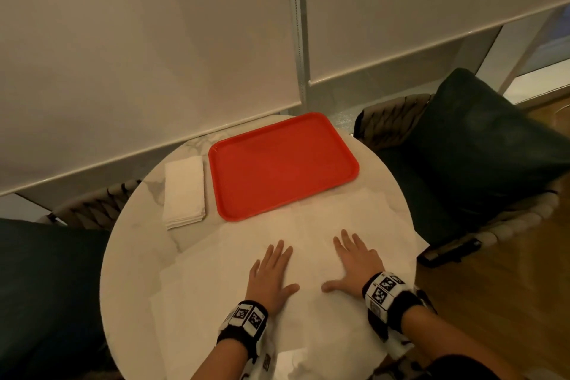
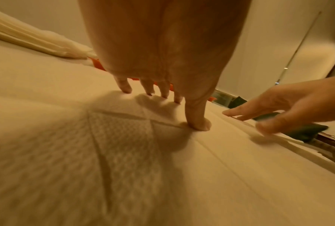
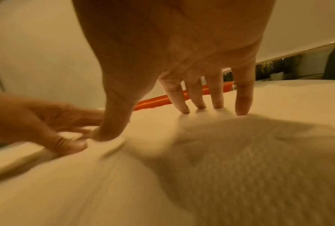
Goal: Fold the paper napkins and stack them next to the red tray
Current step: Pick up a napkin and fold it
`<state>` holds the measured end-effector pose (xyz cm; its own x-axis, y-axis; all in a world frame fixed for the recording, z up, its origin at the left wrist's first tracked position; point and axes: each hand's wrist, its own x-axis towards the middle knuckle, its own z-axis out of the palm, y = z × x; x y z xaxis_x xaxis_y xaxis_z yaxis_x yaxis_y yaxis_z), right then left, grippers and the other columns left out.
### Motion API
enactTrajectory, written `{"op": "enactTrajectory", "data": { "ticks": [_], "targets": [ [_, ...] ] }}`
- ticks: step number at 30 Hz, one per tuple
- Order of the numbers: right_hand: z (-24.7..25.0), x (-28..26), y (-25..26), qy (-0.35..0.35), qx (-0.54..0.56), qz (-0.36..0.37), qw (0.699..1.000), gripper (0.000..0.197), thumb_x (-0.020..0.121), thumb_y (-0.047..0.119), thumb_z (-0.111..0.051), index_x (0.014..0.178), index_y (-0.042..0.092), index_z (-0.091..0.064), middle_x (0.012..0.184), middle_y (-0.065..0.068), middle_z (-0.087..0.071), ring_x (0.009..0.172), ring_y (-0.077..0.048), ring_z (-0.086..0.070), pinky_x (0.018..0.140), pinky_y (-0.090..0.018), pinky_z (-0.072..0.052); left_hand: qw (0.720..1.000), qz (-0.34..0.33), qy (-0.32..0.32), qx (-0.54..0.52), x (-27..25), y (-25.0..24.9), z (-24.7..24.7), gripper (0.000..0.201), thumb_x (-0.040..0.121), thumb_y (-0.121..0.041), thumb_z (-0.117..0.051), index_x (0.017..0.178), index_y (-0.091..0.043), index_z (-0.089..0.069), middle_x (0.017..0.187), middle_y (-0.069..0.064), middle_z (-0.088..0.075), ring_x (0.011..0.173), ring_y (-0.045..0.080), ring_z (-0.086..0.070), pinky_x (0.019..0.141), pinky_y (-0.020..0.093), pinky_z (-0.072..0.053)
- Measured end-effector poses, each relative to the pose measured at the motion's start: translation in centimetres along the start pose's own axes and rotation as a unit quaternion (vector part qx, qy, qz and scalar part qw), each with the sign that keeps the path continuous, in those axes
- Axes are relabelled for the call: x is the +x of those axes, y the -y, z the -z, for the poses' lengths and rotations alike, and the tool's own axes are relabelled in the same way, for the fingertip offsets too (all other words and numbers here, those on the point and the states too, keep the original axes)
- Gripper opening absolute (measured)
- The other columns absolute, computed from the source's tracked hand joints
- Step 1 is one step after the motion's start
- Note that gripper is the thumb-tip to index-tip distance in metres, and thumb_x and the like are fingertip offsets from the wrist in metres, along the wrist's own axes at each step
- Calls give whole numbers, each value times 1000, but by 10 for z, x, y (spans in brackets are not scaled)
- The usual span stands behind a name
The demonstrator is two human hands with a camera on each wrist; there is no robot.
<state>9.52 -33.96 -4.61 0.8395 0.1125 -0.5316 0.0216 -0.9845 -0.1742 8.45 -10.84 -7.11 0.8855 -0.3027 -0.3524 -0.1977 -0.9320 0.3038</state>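
A large unfolded white paper napkin [image 1: 234, 287] lies spread over the near half of the round table. My left hand [image 1: 271, 271] presses flat on it with straight fingers [image 2: 124, 85], thumb down on a crease [image 2: 198, 122]. Close to its right, my right hand [image 1: 354, 262] also lies flat, fingers spread [image 3: 242, 104], with the left hand [image 3: 46, 126] beside it. The red tray [image 1: 282, 165] sits empty at the back of the table. A stack of folded napkins [image 1: 184, 191] rests just left of the tray.
The round marble table [image 1: 142, 225] stands against a blind-covered window. Dark green cushioned chairs stand at the right [image 1: 481, 151] and left [image 1: 40, 271]. A dark flat object [image 1: 450, 251] lies on the right chair's arm near the table edge.
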Motion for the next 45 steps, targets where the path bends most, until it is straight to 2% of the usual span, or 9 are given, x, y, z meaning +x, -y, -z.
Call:
{"op": "enactTrajectory", "data": {
  "ticks": [5, 16, 23, 32, 34, 36, 39, 42, 45],
  "targets": [
    [10, 8, -5, -79, -1, 12, 997, 67, 93, 51, -47, 146, 15, -29, 159, 1, -18, 139, -22, -29, 105, -38, -40, 1000, 3, -4, -16, 0, 0, 1, 83, 90, -55, -52, 152, -38, 0, 160, -15, 15, 149, 11, 10, 119, 42, -4],
    [14, 14, 9, -89, -80, 10, 993, 24, 91, 7, -45, 111, 5, -60, 120, -10, -55, 106, -29, -56, 81, -34, -48, 999, 12, -25, -17, 4, 1, -1, 86, 86, -55, -58, 152, -40, -6, 161, -16, 6, 150, 11, 2, 118, 41, -9],
    [25, 16, 1, -85, -78, 10, 993, 23, 93, 9, -43, 109, 4, -59, 109, -13, -64, 100, -32, -63, 77, -33, -47, 999, 8, -29, -24, 5, 3, -2, 86, 85, -55, -60, 152, -39, -9, 161, -16, 2, 149, 10, 1, 117, 41, -11],
    [80, -14, -12, -160, 75, 15, 984, 22, 91, 29, -52, 98, 15, -68, 93, -7, -67, 83, -25, -63, 76, -36, -53, 998, 14, -10, -65, 11, 1, 15, 82, 81, -58, -64, 149, -34, -26, 160, -12, -16, 146, 15, -17, 113, 44, -22],
    [110, -32, -11, -191, 169, 60, 965, 16, 89, 30, -56, 90, 19, -67, 85, -2, -66, 78, -18, -62, 74, -37, -54, 977, 29, -41, -209, 14, -1, 30, 70, 83, -53, -67, 143, -29, -40, 153, -9, -32, 140, 15, -31, 112, 40, -29],
    [139, -44, -6, -192, 309, 136, 922, 10, 89, 24, -59, 83, 18, -65, 79, 2, -65, 72, -12, -62, 72, -35, -53, 921, 36, -84, -379, 16, -5, 50, 53, 86, -45, -66, 134, -27, -50, 143, -8, -46, 134, 14, -42, 109, 35, -35],
    [172, -51, 5, -144, 491, 203, 835, 13, 96, 16, -53, 100, 11, -64, 93, 0, -67, 78, -10, -66, 71, -27, -56, 864, 3, -115, -490, 21, -16, 86, 38, 94, -40, -55, 127, -23, -56, 130, -6, -58, 127, 14, -51, 107, 38, -42],
    [186, -50, 16, -127, 573, 197, 786, 17, 99, 20, -46, 108, 28, -59, 104, 7, -65, 86, -6, -67, 72, -23, -53, 809, -3, -87, -581, 23, -34, 117, 59, 90, -61, -39, 129, -19, -53, 123, -1, -66, 119, 18, -60, 101, 39, -48],
    [186, -43, 19, -143, 603, 190, 762, 20, 99, 20, -46, 105, 35, -57, 102, 10, -64, 86, -6, -65, 72, -25, -51, 767, -8, -71, -637, 23, -43, 128, 92, 60, -91, -46, 123, -25, -57, 119, 0, -69, 112, 14, -65, 93, 34, -54]
  ]
}}
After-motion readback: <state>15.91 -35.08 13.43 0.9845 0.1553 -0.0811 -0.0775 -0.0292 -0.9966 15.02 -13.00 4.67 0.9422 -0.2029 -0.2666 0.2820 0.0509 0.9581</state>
